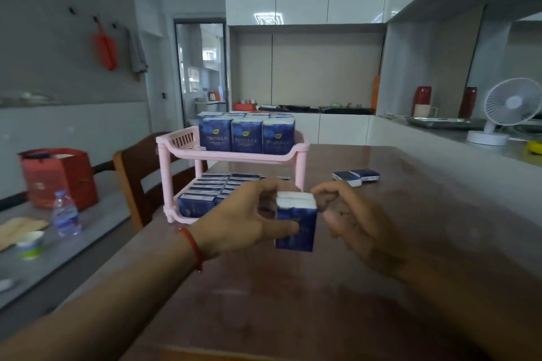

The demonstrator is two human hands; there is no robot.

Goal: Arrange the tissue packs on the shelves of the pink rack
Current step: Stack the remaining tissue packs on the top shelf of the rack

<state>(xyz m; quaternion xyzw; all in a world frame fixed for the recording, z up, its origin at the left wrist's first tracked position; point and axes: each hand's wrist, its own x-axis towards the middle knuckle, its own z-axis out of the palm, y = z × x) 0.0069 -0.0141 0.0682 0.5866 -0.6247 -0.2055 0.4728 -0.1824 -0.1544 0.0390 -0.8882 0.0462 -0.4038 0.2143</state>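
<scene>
Mid-placement: left hand (246, 222) pinches an upright tissue pack (296, 221) before the pink rack (234, 155), right hand (349, 214) curled beside it, contact unclear; next, probably slot it into the lower shelf.

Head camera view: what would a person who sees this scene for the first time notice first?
First, the upright dark blue tissue pack held above the brown table, gripped by the left hand, with the right hand beside it. Behind stands the pink plastic two-shelf rack, both shelves lined with matching blue packs. To its right, two loose blue packs lie flat on the table.
</scene>
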